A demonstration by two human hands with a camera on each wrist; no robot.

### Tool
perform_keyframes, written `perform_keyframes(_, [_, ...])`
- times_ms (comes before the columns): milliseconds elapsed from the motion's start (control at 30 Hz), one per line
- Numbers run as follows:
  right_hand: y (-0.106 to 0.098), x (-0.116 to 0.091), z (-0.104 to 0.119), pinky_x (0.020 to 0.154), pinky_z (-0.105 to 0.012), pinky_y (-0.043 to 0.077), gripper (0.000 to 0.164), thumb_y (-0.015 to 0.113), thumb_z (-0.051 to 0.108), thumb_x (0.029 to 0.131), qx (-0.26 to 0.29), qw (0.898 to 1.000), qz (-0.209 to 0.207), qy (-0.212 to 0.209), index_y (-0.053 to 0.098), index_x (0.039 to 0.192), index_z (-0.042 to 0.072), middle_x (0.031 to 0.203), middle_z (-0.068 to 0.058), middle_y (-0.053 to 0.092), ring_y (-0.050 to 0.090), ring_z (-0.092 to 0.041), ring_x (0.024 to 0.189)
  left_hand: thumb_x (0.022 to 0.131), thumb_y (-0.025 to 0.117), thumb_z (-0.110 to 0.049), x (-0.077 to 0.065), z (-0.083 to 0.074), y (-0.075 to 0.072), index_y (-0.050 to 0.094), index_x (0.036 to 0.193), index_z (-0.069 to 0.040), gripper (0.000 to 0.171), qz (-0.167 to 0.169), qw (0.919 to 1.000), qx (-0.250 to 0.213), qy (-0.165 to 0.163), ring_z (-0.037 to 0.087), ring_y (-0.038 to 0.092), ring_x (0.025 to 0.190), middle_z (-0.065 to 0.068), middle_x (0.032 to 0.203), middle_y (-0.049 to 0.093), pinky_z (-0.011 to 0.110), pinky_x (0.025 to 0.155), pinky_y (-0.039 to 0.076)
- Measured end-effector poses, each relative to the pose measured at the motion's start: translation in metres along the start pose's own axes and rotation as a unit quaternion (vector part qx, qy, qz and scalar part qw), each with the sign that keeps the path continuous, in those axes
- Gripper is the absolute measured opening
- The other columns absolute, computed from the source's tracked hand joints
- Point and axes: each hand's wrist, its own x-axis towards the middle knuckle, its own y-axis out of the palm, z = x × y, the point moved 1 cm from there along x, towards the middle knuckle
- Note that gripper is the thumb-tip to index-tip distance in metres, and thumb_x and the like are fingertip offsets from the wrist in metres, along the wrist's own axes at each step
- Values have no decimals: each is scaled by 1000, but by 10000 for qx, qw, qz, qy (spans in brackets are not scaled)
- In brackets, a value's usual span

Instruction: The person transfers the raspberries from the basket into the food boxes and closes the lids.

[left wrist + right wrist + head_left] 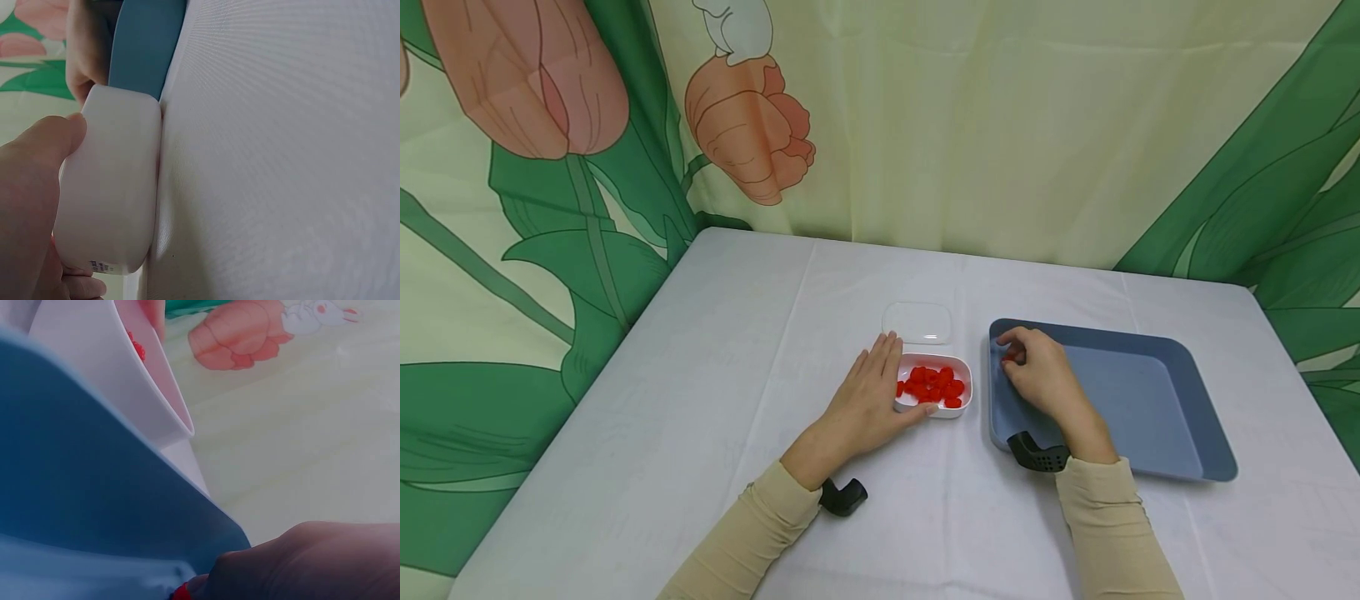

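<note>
A small white box [966,398] holding several small red pieces [932,383] sits in the middle of the table. At its left end my left hand [868,392] rests with straight fingers along the side. In the left wrist view, the thumb [53,137] lies at the front rim of the white box [115,181]. My right hand [1041,367] is over the left part of the blue tray [1120,400], thumb and fingertips together. They pinch a small red piece [182,592], mostly hidden by the fingers in the right wrist view.
A clear lid [917,323] lies just behind the white box. The tray's raised left wall stands a short way right of the box. White cloth [677,400] covers the table, and a patterned curtain [962,125] hangs along its far edge.
</note>
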Motion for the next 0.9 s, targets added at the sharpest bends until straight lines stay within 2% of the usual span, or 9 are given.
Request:
perform_keyframes(633, [2, -1, 0, 78, -45, 54, 22, 60, -2, 86, 47, 9996, 63, 257, 66, 107, -2, 99, -20, 68, 63, -30, 87, 88, 59, -63, 0, -1, -1, 16, 158, -3, 102, 82, 9999, -24, -83, 28, 14, 155, 11, 167, 17, 47, 125, 17])
perform_keyframes(900, [1, -1, 0, 71, -34, 48, 20, 63, -3, 85, 110, 9997, -35, 198, 67, 104, -1, 90, -16, 69, 62, -26, 82, 87, 60, -63, 0, -1, 0, 16, 158, -3, 102, 93, 9999, -35, -91, 28, 15, 155, 11, 167, 17, 47, 125, 19])
